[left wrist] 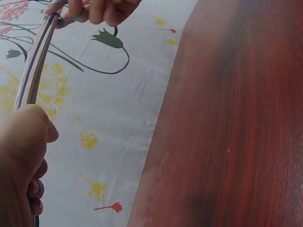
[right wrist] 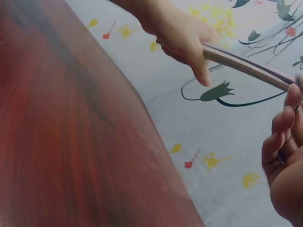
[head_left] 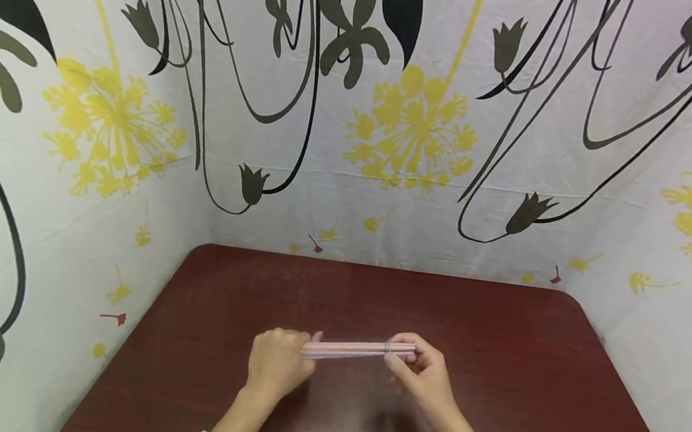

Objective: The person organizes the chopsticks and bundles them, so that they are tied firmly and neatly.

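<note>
A bundle of thin pink sticks (head_left: 353,349) is held level above the dark red table (head_left: 494,369). My left hand (head_left: 277,364) grips its left end, fingers curled round it. My right hand (head_left: 421,371) pinches the right end, where a thin band (head_left: 388,347) wraps the sticks. In the left wrist view the bundle (left wrist: 33,71) runs from my left hand (left wrist: 21,156) up to my right fingers (left wrist: 94,10). From the right wrist camera the bundle (right wrist: 246,65) crosses between my left hand (right wrist: 182,35) and my right fingers (right wrist: 284,127).
A white cloth with yellow flowers and dark stems (head_left: 417,125) walls in the table on the left, back and right. The table's rounded far corners sit against the cloth.
</note>
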Motion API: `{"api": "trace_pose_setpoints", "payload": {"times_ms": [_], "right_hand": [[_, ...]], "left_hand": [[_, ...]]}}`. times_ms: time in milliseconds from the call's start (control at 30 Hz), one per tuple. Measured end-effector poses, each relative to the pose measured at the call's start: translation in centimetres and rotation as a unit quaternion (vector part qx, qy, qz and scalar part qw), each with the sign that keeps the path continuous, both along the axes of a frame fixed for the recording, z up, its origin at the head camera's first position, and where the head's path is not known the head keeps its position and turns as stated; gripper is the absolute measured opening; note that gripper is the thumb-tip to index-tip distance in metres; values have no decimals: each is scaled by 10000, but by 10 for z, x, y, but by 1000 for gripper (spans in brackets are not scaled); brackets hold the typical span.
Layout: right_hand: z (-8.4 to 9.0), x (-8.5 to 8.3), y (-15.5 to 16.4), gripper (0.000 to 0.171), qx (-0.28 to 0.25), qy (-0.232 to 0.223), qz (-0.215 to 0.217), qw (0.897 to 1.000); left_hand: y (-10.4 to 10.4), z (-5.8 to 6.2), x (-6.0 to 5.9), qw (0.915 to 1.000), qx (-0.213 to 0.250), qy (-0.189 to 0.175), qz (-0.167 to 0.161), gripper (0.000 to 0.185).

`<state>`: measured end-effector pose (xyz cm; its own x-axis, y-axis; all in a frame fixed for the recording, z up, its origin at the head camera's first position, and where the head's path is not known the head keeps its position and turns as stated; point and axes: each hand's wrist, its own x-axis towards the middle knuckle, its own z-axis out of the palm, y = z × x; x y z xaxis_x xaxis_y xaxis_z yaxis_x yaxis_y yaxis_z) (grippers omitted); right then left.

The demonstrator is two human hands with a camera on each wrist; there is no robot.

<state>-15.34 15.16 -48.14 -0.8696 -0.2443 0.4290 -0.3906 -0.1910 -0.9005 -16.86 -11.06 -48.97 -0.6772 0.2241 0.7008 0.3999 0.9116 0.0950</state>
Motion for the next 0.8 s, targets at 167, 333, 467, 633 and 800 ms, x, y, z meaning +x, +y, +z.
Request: {"api": "trace_pose_setpoints", "payload": {"times_ms": [167,333,467,633,800], "right_hand": [[-8,1,-2,12,-306,-247,428,9983],[-15,2,-7,13,363,11,-8,9993],[-21,0,-13,17,1258,1853,-111,9745],[-27,-1,-16,41,2539,4060,-854,8737],[-35,3,-21,77,2436,4044,-1233,8729]], "left_hand": [[0,2,1,9983,334,-439,178,57],[-1,3,1,9971,227,-682,259,56],[0,1,1,9968,64,-671,434,52],[1,-1,-1,9953,-222,-392,853,44],[0,-2,0,9935,-182,-190,1108,42]]}}
